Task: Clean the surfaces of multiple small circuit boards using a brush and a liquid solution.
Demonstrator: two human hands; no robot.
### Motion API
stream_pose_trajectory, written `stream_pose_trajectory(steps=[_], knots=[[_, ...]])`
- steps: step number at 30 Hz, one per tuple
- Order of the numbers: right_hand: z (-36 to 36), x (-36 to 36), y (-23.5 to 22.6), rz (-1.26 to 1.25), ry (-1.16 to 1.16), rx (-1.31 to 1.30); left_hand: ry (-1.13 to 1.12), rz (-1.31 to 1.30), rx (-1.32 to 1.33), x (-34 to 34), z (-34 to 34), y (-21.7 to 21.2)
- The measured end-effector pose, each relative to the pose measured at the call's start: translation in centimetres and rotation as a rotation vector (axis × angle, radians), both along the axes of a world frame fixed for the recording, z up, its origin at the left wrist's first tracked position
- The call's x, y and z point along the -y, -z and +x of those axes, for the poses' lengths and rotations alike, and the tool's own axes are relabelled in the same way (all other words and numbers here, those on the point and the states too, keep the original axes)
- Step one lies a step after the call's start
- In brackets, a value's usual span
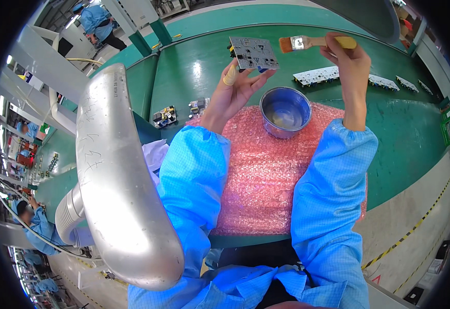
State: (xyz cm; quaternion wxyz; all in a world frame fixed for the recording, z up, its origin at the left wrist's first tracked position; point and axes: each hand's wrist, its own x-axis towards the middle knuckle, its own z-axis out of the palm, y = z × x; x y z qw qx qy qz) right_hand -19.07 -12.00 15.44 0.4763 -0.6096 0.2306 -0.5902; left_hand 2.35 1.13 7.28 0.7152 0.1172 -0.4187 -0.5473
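My left hand [235, 91] holds up a circuit board [255, 53], its grey solder side facing me; components stick out at its left and lower edges. A yellowish finger cot covers one fingertip. In my right hand [349, 59] is a flat paintbrush [315, 42] with a wooden handle, a metal ferrule and reddish-brown bristles. The bristles point left at the board, with a small gap between them. Below both hands a round metal bowl [285, 112] with some liquid in it rests on pink bubble wrap [266, 180].
A large silver fume hood [116, 175] fills the near left. Two small boards [165, 117] lie on the green bench [194, 77] left of the bubble wrap. A row of white boards [317, 76] runs along the right back. Co-workers [95, 23] stand and sit farther left.
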Motion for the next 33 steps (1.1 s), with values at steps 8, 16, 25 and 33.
stream_pose_trajectory(steps=[8,16,25,33], knots=[[0.4,-3.4,-1.2,-0.421,-0.155,-0.317,-0.055,0.046,-0.056,0.5,-0.2,-0.1],[0.1,-3.7,-1.6,-0.403,-0.15,-0.376,-0.097,0.195,-0.096,0.5,0.1,0.0],[0.2,-4.4,-1.9,-0.372,-0.24,-0.434,-0.158,0.219,-0.204,0.6,0.7,0.4],[1.6,-5.3,-1.8,-0.456,-0.226,-0.333,-0.1,0.186,-0.096,0.5,0.0,0.0]])
